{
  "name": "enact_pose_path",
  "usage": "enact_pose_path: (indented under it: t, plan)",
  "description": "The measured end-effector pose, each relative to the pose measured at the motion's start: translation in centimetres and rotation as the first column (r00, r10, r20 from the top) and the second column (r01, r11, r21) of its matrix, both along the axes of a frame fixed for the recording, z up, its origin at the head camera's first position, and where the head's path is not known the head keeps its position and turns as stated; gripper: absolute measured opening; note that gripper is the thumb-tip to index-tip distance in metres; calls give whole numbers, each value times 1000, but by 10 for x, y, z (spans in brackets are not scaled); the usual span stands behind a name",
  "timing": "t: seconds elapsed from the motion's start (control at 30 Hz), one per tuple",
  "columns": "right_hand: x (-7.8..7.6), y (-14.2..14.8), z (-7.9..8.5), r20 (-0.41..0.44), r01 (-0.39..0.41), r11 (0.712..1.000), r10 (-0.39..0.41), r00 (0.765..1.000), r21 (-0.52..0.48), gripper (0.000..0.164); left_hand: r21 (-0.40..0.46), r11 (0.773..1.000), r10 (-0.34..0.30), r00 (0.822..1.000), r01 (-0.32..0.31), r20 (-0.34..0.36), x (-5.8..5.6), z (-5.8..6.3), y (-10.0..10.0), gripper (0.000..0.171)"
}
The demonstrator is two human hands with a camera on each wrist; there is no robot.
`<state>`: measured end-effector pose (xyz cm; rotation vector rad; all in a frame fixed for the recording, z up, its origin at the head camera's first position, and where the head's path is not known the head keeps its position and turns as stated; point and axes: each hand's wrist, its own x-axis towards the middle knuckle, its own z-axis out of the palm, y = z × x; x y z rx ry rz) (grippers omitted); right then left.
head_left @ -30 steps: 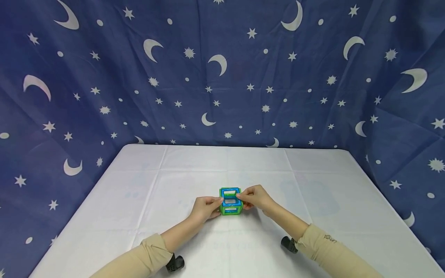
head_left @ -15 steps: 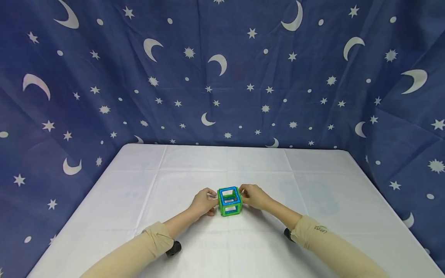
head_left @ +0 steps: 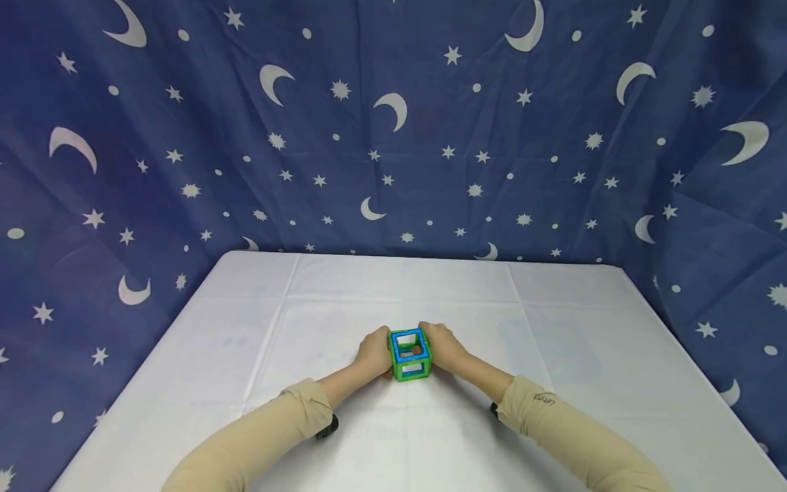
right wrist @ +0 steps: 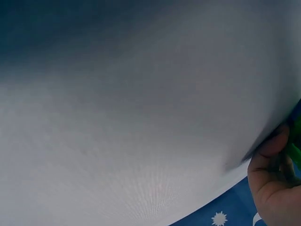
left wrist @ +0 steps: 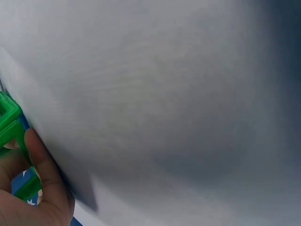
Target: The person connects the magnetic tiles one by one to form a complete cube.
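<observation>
A small cube of open-centred magnetic tiles (head_left: 413, 359) sits mid-table between my hands. Blue frames its top and green frames its sides. My left hand (head_left: 373, 353) grips the cube's left side. In the left wrist view, that hand's thumb and fingers (left wrist: 43, 162) close around a green tile frame (left wrist: 10, 123). From the opposite side my right hand (head_left: 444, 347) holds the cube, and a fingertip shows through the open top. At the right edge of the right wrist view, curled fingers (right wrist: 275, 143) meet a green frame (right wrist: 295, 153). Most fingertips are hidden behind the cube in the head view.
White cloth with fold creases covers the table (head_left: 295, 437). Behind and beside it hangs a blue curtain (head_left: 424, 123) with moons and stars. A black wrist device (head_left: 328, 428) shows under the left sleeve, and another (head_left: 494, 410) under the right.
A second ago fingertips pinched the cube's top tile; then both hands loosened at its sides. Now they have come in closer around it, and the cube has turned slightly.
</observation>
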<state>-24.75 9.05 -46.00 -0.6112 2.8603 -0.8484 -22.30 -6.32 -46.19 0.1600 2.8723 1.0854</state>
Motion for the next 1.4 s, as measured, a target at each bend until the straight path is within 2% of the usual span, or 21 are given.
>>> enact_pose_path:
  t: [0.27, 0.47, 0.53, 0.7, 0.83, 1.07, 1.17, 1.3, 1.4]
  plan:
    - [1, 2, 0, -4, 7, 999, -7, 1000, -34, 13, -6, 999, -40, 999, 40, -8, -1, -2, 2, 16]
    - [0, 10, 10, 63, -72, 997, 73, 995, -7, 15, 1, 996, -90, 996, 90, 15, 0, 1, -6, 31]
    - [-1, 13, 12, 60, -100, 995, 100, 993, 1, 13, -15, 995, -95, 995, 95, -4, 0, 3, -9, 31]
    - [-1, 17, 14, -1, -141, 989, 141, 990, 42, 8, -33, 996, -85, 992, 82, -92, 2, 5, -12, 17]
    - [1, 15, 13, -38, -145, 986, 149, 988, 83, 6, 4, 998, -63, 993, 63, -103, 3, 4, -9, 11]
    - [3, 13, 13, -6, -109, 993, 109, 994, 38, 3, 65, 998, -18, 992, 26, -122, 4, 1, -3, 8]
    - [1, 15, 15, 29, -133, 990, 132, 991, 37, 7, 76, 997, -3, 993, 13, -122, 4, 0, -1, 8]
    - [-2, 22, 29, 92, -208, 976, 201, 975, 69, 19, 82, 997, 8, 992, 2, -128, 4, -1, -2, 11]
    - [-1, 25, 47, 72, -217, 974, 211, 975, 71, 23, 95, 995, 12, 992, 0, -123, 4, -1, -3, 16]
